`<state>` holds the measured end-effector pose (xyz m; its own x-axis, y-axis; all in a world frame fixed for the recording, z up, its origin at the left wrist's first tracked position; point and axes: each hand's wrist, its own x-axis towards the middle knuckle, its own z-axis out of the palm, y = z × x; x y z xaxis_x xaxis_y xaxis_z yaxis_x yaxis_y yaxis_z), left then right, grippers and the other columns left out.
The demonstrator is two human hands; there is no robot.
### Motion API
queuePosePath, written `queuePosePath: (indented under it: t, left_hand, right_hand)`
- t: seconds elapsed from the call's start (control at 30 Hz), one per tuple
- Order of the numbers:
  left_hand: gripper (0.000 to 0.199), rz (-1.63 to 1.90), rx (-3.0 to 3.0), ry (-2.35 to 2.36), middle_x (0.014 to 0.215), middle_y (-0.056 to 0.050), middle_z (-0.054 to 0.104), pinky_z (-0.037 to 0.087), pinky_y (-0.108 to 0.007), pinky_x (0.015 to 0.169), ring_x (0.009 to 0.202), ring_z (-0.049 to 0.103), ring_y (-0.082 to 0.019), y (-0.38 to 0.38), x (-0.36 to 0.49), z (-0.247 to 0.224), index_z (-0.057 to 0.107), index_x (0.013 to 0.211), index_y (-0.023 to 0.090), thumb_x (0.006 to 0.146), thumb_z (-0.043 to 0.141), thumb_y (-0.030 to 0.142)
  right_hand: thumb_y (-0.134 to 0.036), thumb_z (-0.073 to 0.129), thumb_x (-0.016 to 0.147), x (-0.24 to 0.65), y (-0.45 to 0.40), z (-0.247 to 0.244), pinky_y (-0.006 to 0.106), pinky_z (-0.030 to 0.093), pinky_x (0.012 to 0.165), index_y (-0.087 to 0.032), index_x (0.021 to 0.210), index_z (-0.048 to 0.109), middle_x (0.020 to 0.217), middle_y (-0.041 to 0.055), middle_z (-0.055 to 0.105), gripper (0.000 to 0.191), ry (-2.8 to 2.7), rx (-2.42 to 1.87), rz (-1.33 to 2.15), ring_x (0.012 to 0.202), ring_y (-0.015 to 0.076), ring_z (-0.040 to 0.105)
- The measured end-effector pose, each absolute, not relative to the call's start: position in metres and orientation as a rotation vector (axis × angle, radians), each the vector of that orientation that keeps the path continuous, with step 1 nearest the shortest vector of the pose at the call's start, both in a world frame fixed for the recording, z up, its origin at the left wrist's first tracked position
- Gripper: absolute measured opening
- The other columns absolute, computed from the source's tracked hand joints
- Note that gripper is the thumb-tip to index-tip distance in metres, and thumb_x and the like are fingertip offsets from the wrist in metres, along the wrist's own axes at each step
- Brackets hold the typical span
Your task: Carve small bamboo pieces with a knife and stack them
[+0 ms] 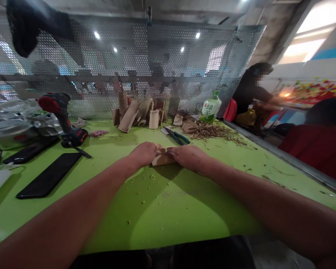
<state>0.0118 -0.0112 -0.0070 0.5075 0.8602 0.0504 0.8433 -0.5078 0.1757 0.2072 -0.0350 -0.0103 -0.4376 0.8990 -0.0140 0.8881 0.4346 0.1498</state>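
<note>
Pale wooden piece (162, 159) rests on the green counter (184, 209), held between the left hand (143, 154) and the right hand (188, 157), both curled over its ends and pressed toward each other, though the exact finger hold is hard to make out. Just beyond lie green-handled pliers (176, 136) beside a heap of wood shavings (212, 131), with a cluster of cut wooden pieces (137, 114) behind them. Farther out stand a bottle of green tea (211, 107) to the right and a red-and-black cordless drill (62, 119) to the left.
</note>
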Motion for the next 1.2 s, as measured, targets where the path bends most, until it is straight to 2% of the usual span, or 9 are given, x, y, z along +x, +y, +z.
queuePosePath:
  t: [0.17, 0.33, 0.5, 0.7, 0.97, 1.2]
  left_hand:
    - [0.033, 0.187, 2.632, 1.501, 0.100, -0.008, 0.075, 0.046, -0.026, 0.073, 0.087, 0.067, -0.021, -0.012, 0.012, -0.006, 0.070, 0.117, 0.024, 0.094, 0.048, 0.031]
    - [0.032, 0.180, 2.639, 1.482, 0.100, -0.008, 0.075, 0.046, -0.027, 0.069, 0.083, 0.066, -0.021, -0.014, 0.013, -0.005, 0.070, 0.115, 0.023, 0.095, 0.047, 0.031]
    - [0.032, 0.176, 2.689, 1.499, 0.100, -0.009, 0.074, 0.047, -0.028, 0.071, 0.084, 0.067, -0.021, -0.015, 0.014, -0.005, 0.068, 0.119, 0.022, 0.096, 0.046, 0.029]
    - [0.034, 0.139, 2.756, 1.499, 0.101, -0.010, 0.074, 0.048, -0.028, 0.074, 0.088, 0.067, -0.021, -0.017, 0.015, -0.004, 0.065, 0.123, 0.022, 0.097, 0.045, 0.029]
    - [0.033, 0.164, 2.700, 1.516, 0.099, -0.009, 0.074, 0.047, -0.028, 0.070, 0.083, 0.067, -0.021, -0.018, 0.015, -0.002, 0.066, 0.121, 0.023, 0.096, 0.047, 0.030]
    - [0.031, 0.186, 2.633, 1.514, 0.095, -0.008, 0.074, 0.046, -0.027, 0.064, 0.074, 0.065, -0.018, -0.020, 0.015, -0.001, 0.068, 0.118, 0.022, 0.095, 0.047, 0.029]
  right_hand:
    - [-0.029, 0.034, 0.100, 0.207, -0.038, -0.011, 0.027, 0.044, 0.058, -0.019, 0.115, 0.067, 0.092, 0.0117, 0.073, 0.038, 2.565, 1.634, 0.188, 0.069, 0.0175, 0.064]
    - [-0.036, 0.034, 0.101, 0.210, -0.041, -0.010, 0.025, 0.037, 0.050, -0.022, 0.109, 0.068, 0.084, 0.0084, 0.072, 0.038, 2.596, 1.722, 0.106, 0.060, 0.0150, 0.060]
    - [-0.042, 0.035, 0.100, 0.216, -0.041, -0.009, 0.024, 0.035, 0.051, -0.020, 0.099, 0.071, 0.081, 0.0084, 0.071, 0.042, 2.551, 1.758, -0.014, 0.058, 0.0139, 0.058]
    - [-0.050, 0.033, 0.099, 0.219, -0.039, -0.012, 0.024, 0.033, 0.054, -0.026, 0.110, 0.070, 0.087, 0.0064, 0.073, 0.045, 2.642, 1.923, 0.016, 0.065, 0.0157, 0.059]
    - [-0.041, 0.036, 0.098, 0.211, -0.040, -0.011, 0.025, 0.035, 0.054, -0.021, 0.103, 0.070, 0.082, 0.0082, 0.072, 0.039, 2.543, 1.732, 0.149, 0.059, 0.0152, 0.058]
    - [-0.035, 0.037, 0.099, 0.212, -0.037, -0.011, 0.023, 0.037, 0.051, -0.017, 0.099, 0.069, 0.086, 0.0091, 0.071, 0.037, 2.473, 1.684, -0.015, 0.061, 0.0125, 0.060]
